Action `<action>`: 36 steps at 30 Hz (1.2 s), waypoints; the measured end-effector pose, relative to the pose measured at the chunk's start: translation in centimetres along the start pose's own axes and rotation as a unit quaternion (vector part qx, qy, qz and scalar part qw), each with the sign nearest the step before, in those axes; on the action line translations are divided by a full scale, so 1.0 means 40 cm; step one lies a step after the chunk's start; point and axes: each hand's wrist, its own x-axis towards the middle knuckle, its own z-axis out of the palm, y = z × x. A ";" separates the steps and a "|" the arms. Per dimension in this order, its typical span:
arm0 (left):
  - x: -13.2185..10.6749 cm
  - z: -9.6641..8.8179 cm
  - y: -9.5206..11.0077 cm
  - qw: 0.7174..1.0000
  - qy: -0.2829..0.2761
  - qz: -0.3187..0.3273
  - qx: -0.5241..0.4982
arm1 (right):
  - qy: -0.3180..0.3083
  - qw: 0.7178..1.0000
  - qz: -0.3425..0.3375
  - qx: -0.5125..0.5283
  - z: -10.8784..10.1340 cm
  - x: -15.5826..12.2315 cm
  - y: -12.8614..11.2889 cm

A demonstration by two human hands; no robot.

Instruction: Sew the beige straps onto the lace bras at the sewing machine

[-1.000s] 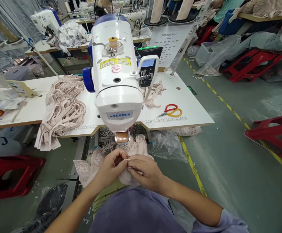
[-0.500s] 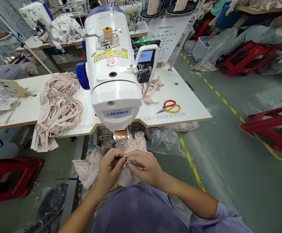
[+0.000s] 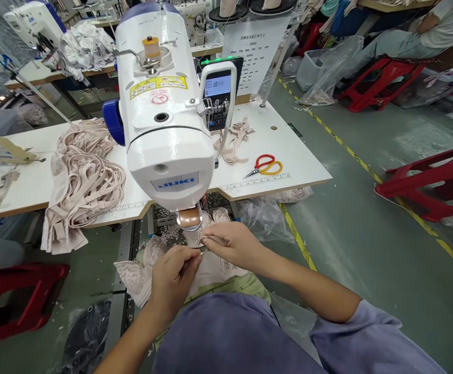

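Below the head of the white sewing machine (image 3: 168,156), my left hand (image 3: 175,278) pinches the edge of a beige lace bra (image 3: 207,272). My right hand (image 3: 236,246), a little higher and to the right, grips the same bra's edge between thumb and fingers. A short pale strip of it spans the gap between both fingertips. The rest of the bra hangs toward my lap, partly covered by my hands. More beige lace bra cups (image 3: 133,275) lie just left of my left hand.
Beige straps and lace are heaped on the table's left part (image 3: 86,182). Red and yellow scissors (image 3: 265,165) and loose strap pieces (image 3: 234,140) lie to the right. Red stools (image 3: 432,182) stand on the floor; a seated person (image 3: 401,41) is at the far right.
My right hand has shifted up and slightly away from the left, with the cloth between them. The view has moved a little, so the machine appears further left.
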 end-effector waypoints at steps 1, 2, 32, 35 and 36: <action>0.002 -0.003 0.002 1.000 -0.001 0.012 0.007 | -0.013 1.000 0.002 0.009 -0.002 0.001 -0.004; 0.003 -0.005 0.002 1.000 -0.002 0.019 0.012 | -0.028 0.999 0.006 0.019 -0.005 0.001 -0.008; 0.012 -0.010 -0.006 0.964 -0.142 0.072 0.212 | -0.115 0.992 0.004 0.051 -0.035 -0.013 -0.017; 0.015 -0.009 -0.009 0.968 -0.127 0.077 0.204 | -0.094 0.995 -0.024 -0.007 -0.029 -0.009 -0.021; 0.018 -0.011 -0.012 0.971 -0.125 0.071 0.192 | -0.094 0.995 -0.035 -0.024 -0.029 -0.004 -0.023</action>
